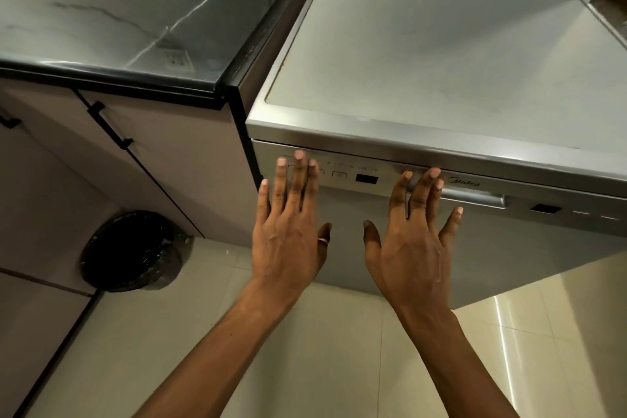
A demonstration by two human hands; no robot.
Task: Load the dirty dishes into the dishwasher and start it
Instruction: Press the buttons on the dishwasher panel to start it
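Silver Midea dishwasher [441, 61], door closed, just right of the dark worktop [135, 27], your left hand [288, 231] spread flat at its button strip [339, 175], your right hand [410, 241] spread at its bar handle [475, 197].

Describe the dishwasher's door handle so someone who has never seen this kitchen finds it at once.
Start at the silver dishwasher right of the dark countertop. On its front, just under the brand name, the handle is a raised horizontal bar; the buttons and displays beside it lie flat.
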